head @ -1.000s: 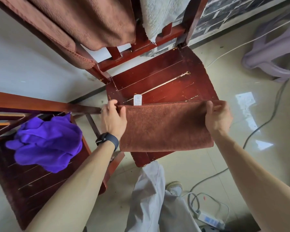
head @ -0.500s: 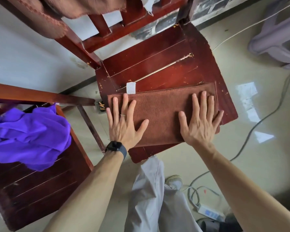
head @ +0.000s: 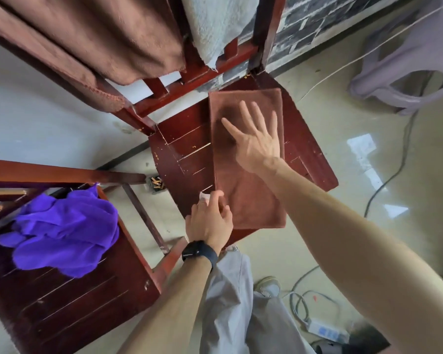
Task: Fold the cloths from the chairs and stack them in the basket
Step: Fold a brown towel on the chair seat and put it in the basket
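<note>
Brown cloth point(head: 253, 200) | right hand point(head: 258, 139) flat on it; left hand point(head: 210, 221) pinches corner

Right hand point(head: 256, 141), motion-blurred, hides the middle of the folded brown cloth point(head: 251, 200). Left hand point(head: 210, 223) conceals its own fingertips at the cloth's near corner; its grip cannot be told. The top edge crops the hanging brown cloth point(head: 100, 39) and grey towel point(head: 215, 24); the left edge crops the second chair point(head: 69, 307). Small floor object point(head: 155, 182): unidentifiable.
</note>
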Tool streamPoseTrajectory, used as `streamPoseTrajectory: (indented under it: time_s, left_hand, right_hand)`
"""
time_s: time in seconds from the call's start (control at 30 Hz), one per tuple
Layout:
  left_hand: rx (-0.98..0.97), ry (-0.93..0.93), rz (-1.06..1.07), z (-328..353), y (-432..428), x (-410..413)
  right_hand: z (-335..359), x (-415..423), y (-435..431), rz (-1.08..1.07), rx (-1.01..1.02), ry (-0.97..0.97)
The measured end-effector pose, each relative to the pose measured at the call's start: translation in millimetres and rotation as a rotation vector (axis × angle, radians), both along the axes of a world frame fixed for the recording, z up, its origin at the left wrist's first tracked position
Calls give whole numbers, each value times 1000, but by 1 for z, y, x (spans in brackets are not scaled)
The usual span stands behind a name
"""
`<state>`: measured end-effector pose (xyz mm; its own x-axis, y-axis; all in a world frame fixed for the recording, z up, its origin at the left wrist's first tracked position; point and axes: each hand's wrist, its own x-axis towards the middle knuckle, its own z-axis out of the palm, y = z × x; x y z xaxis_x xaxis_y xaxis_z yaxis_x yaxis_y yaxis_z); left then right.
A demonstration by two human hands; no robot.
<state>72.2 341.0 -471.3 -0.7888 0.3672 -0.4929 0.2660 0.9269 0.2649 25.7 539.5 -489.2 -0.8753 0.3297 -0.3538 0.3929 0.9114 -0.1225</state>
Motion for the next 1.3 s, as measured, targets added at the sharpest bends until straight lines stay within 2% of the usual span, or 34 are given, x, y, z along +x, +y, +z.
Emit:
streamPoseTrajectory:
  time_s: [0.1,0.2,0.27,0.4,0.57,0.7,0.93,1.1,1.2,1.3]
  left_hand:
    - [44,-77,280,3,-9,3]
    - [13,-188,384,-4,-20,10]
    - [44,-225,419,-10,-24,14]
    - [109,-227,512,-18,-25,17]
    - [272,-426,621,-17,-44,18]
    - [313,-548,686,2,-65,33]
    - [372,-560,697,60,-98,81]
    - [417,-636,562,96,-105,80]
    - [370,-741,444,106,-98,57]
    - [354,-594,259,101,-83,31]
  right_hand:
    - [16,66,-34,-436,-169,174]
    - [15,146,-55,-939,-337,184]
    - [10,180,-62,-1105,-455,142]
    - [-3,199,-61,-1253,-766,126]
    - [-7,210,-58,-1278,-934,165]
    - [9,233,-66,-1290,-917,155]
    - [70,280,-102,-1298,-1033,90]
    - [104,285,-101,-1361,-1189,51]
    - [117,273,-79,-1235,-1258,75]
    - [111,251,-54,-931,-996,106]
